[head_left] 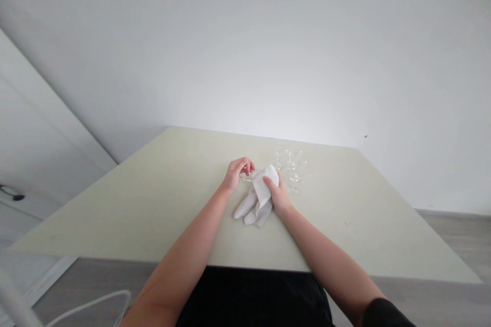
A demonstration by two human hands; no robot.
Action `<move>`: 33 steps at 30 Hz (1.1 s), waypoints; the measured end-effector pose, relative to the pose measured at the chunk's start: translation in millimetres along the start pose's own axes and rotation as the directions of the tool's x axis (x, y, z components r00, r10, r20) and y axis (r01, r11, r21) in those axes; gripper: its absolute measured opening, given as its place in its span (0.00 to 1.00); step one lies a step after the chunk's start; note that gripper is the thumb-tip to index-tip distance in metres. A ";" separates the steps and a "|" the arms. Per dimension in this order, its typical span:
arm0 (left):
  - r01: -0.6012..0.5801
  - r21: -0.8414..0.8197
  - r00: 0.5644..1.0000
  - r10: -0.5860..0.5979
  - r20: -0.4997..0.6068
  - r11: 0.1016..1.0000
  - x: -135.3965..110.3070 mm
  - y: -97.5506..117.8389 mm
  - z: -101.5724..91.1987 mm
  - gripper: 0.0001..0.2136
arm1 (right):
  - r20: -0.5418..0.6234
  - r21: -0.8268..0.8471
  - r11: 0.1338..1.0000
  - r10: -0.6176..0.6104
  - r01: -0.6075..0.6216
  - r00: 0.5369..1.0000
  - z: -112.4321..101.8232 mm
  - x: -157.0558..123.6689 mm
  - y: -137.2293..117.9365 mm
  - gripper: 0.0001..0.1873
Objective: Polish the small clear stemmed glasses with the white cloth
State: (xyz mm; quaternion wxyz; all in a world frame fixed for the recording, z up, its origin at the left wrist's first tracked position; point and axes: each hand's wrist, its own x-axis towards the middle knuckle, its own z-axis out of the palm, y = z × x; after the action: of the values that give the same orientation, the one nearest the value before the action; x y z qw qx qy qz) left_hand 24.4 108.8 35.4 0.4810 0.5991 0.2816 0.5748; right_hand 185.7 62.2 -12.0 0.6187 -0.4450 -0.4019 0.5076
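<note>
My left hand [237, 172] is curled with its fingertips pinched on a small clear glass piece [246, 179], probably the foot or stem of a glass. My right hand [278, 195] grips a white cloth [258, 198] that is wrapped round the other end of that glass; the cloth's loose ends trail down onto the pale table [153, 204]. Both hands meet near the middle of the table. The body of the held glass is hidden by the cloth.
Several clear glasses [291, 166] stand just behind my right hand, hard to tell apart. A white wall rises behind the table. A white cabinet [34, 163] stands at the left, and a white cable [88, 304] lies on the grey floor at lower left.
</note>
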 end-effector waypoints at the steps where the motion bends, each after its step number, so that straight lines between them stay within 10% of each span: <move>1: -0.004 0.012 1.000 0.004 0.004 1.000 -0.3 -0.3 0.0 0.24 | -0.002 0.025 0.999 0.019 -0.019 1.000 0.3 -0.2 -1.0 0.26; 13: 0.206 -0.015 0.978 -0.205 0.029 0.978 5.6 6.6 3.5 0.35 | 0.055 0.035 0.999 -0.011 0.009 0.998 -3.1 -0.7 -0.7 0.28; 33: 0.209 0.003 0.978 -0.209 0.005 0.978 5.1 7.1 1.9 0.41 | 0.072 0.055 0.996 -0.076 0.072 0.994 2.5 -3.1 -0.5 0.30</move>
State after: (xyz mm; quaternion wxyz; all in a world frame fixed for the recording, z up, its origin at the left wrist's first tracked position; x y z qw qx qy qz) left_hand 25.6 110.2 44.2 0.5390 0.5681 0.3424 0.5192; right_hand 182.9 59.5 -10.9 0.6333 -0.3943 -0.4274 0.5107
